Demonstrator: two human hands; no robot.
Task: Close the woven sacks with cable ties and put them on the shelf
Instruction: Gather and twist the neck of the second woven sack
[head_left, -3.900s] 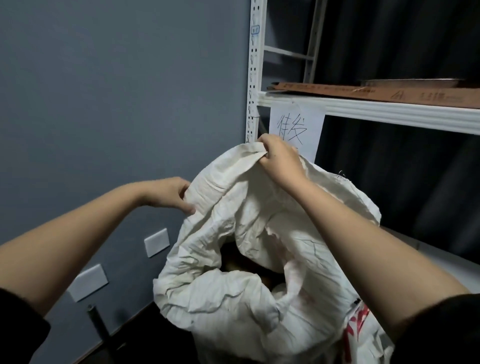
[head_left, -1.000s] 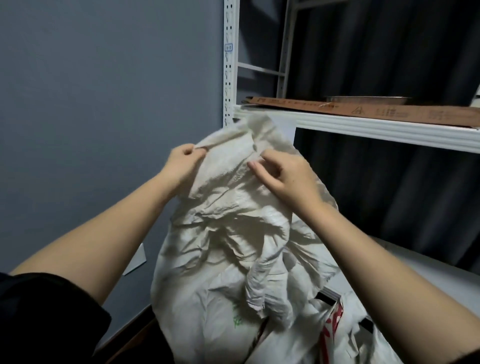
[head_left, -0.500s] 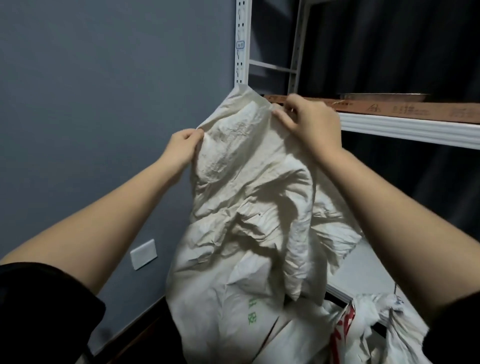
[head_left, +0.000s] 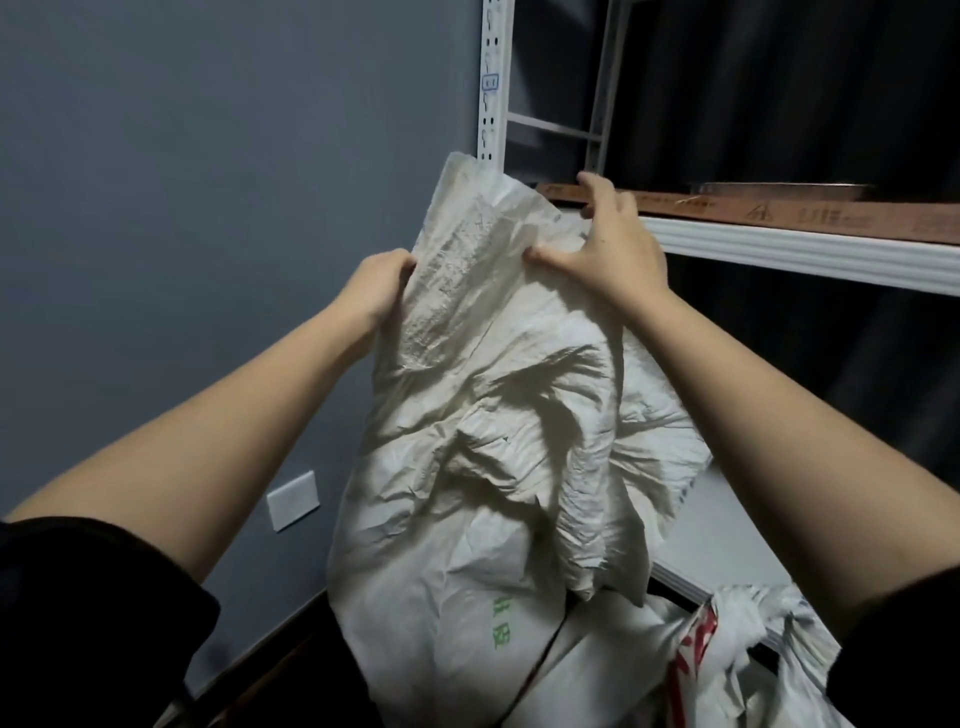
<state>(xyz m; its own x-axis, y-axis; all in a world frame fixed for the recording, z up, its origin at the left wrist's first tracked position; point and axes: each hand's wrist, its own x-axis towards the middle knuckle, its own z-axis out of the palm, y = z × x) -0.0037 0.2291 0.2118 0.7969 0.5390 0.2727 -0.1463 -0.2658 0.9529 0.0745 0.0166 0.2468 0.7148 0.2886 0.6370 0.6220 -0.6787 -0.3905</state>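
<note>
A crumpled white woven sack stands upright in front of me, its top flattened and held up against the white shelf frame. My left hand pinches the sack's left top edge. My right hand grips the right top edge with the fingers spread, level with the upper shelf board. Green print shows low on the sack. A second white sack with red print and a bunched neck lies at the lower right. No cable tie is visible.
The white metal shelf upright rises behind the sack. A flat brown cardboard piece lies on the upper shelf. The lower shelf surface is pale grey. A grey wall with a white socket plate is on the left.
The sack's open mouth has been gathered and flattened, then lifted higher. My left hand moved in to the sack's left edge and my right hand rose to the level of the upper shelf.
</note>
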